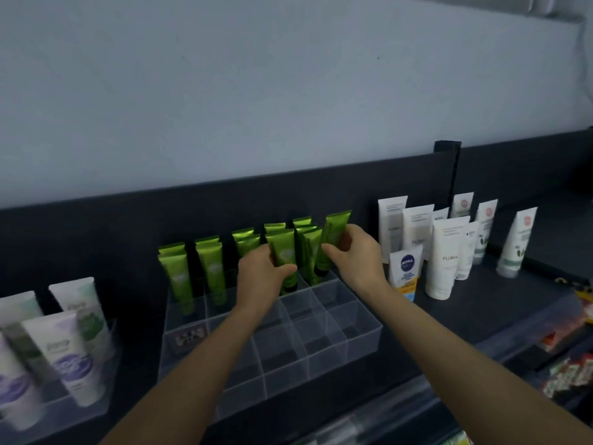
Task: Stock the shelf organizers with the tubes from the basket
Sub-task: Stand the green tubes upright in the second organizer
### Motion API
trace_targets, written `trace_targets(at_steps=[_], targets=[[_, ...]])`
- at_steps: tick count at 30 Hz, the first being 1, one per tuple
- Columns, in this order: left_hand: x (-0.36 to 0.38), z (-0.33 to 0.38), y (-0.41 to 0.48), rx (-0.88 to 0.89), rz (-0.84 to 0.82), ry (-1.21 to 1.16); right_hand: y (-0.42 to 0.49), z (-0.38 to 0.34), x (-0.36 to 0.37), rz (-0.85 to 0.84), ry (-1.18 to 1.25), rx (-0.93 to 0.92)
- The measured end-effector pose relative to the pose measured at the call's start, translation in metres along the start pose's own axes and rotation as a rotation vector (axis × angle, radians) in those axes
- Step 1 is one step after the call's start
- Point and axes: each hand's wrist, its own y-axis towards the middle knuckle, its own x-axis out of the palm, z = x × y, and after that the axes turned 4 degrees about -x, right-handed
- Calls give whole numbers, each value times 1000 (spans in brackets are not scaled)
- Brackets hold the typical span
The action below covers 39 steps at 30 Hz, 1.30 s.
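We see just two arms of the person. The left hand and the right hand are bare, their fingers slender and slightly blurred. The left forearm and the right forearm are likewise bare, uncovered all the way to the lower edge of our view.

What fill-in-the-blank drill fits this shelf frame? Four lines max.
1. The glossy plastic tube gripped by the left hand is coloured ____.
2. The right hand holds a second matching tube at the clear acrylic divided organizer, whose front compartments are ____.
3. The tall white FLORA tube stands on the organizer's ____ side.
4. The small white tube with a round blue logo reads ____.

Missing words: green; empty; right; NIVEA
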Motion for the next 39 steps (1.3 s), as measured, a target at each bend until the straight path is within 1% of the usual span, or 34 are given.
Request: trace_targets(at_steps=[4, 11, 16, 18, 21, 26, 29, 32, 35, 39], targets=[[14, -15, 9, -46, -25, 85, 4, 17, 16, -51, -77, 27], [25, -30, 11, -73, -94, 188, 5, 43, 33, -149, -175, 59], [25, -28, 11, -25, -50, 328, 8, 50, 40, -184, -216, 77], [25, -25, 10, -33, -39, 355, 9, 50, 42, -187, -226, 77], [25, -26, 8, -45, -50, 347, 10, 50, 43, -191, -232, 81], [21, -31, 2, -43, -39, 238, 2, 48, 35, -192, -209, 110], [14, -25, -7, -25, 25, 157, -13, 35, 16, -141, -158, 106], [7, -9, -33, 88, 58, 96, -44, 22, -13, -26, -48, 107], [9, 8, -73, 192, -32, 43, -87, 23, -42, 66, 82, 155], [28, 24, -125, 288, -191, 44, -145, 50, -77, 137, 97, 226]])
